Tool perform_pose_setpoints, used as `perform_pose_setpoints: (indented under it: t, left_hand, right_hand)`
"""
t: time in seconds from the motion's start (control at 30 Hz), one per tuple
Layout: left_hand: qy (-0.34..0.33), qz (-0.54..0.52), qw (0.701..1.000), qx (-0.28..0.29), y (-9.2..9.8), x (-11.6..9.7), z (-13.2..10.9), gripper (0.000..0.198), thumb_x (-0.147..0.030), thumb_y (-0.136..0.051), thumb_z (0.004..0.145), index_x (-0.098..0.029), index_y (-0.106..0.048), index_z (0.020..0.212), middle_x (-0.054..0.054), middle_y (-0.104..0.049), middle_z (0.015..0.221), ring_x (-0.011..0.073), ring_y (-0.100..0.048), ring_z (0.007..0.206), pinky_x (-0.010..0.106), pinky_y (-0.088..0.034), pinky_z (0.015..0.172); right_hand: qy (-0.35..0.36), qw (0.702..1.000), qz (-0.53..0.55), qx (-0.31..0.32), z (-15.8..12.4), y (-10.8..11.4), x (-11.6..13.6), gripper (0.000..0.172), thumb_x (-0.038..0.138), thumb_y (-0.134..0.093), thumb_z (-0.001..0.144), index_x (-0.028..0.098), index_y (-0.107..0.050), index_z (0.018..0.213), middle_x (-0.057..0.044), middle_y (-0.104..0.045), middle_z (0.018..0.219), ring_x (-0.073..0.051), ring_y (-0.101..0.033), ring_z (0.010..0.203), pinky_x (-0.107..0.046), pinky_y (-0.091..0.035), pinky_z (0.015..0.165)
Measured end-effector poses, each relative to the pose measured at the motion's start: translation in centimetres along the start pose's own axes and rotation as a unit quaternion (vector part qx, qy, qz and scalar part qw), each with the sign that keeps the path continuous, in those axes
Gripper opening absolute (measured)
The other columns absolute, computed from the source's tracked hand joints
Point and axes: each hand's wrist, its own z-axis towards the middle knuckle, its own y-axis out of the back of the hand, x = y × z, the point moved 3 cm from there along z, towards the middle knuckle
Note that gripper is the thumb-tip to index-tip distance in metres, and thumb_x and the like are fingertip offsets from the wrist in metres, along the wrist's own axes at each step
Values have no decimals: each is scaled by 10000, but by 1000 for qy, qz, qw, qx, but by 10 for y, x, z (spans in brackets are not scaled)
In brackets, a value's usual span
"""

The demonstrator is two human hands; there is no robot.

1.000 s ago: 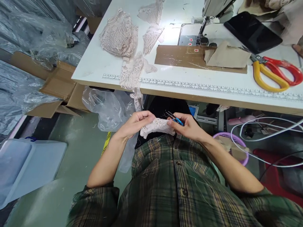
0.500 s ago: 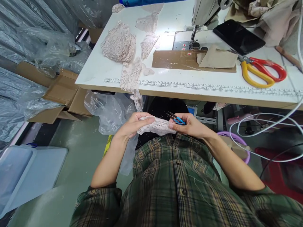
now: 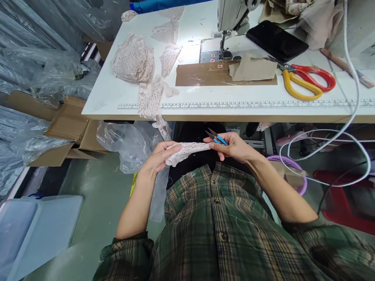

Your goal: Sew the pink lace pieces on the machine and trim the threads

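Observation:
Over my lap a piece of pale pink lace fabric (image 3: 187, 151) is stretched between my two hands. My left hand (image 3: 159, 156) pinches its left end, thumb on top. The right end is held between the thumb and fingers of my right hand (image 3: 233, 146). That same hand also carries small blue thread snips (image 3: 218, 138), their dark blades pointing up and to the left. A lace strip (image 3: 150, 99) hangs over the table edge just above my left hand, joined to or touching a lace pile (image 3: 133, 60) on the tabletop.
A sewing machine (image 3: 231, 15) stands on the white table (image 3: 102, 99). Near it lie a brown card strip (image 3: 202, 75), red-and-yellow scissors (image 3: 304, 82) and a black phone (image 3: 277, 40). White cable (image 3: 356, 89) loops at right. Cardboard box (image 3: 68, 121) and plastic bags (image 3: 123, 144) sit at left.
The lace between my hands has been pulled straighter and flatter, its right end narrowing. My right hand has risen slightly and its lower fingers have spread. The camera view has shifted.

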Motion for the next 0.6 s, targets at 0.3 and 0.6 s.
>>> perform_pose_setpoints:
  t: [0.3,0.6]
  left_hand:
    - [2,11,1000,-1,2,3,7,364,-369,-896,536,-135,-762,780,33,-714,694,110,-623,576,189,-485,541]
    - [-69,163,982,65,-17,-8,-11,349,-455,-812,664,-127,-774,780,17,-663,627,88,-523,523,192,-350,467]
  right_hand:
    - [-26,1000,-4,-11,0,0,0,433,324,-655,767,60,-692,1108,48,-545,372,-55,-348,298,-193,-189,359]
    - [31,994,-104,16,-2,-16,-9,393,505,-539,910,140,-682,939,-54,-732,830,-62,-526,422,-215,-377,449]
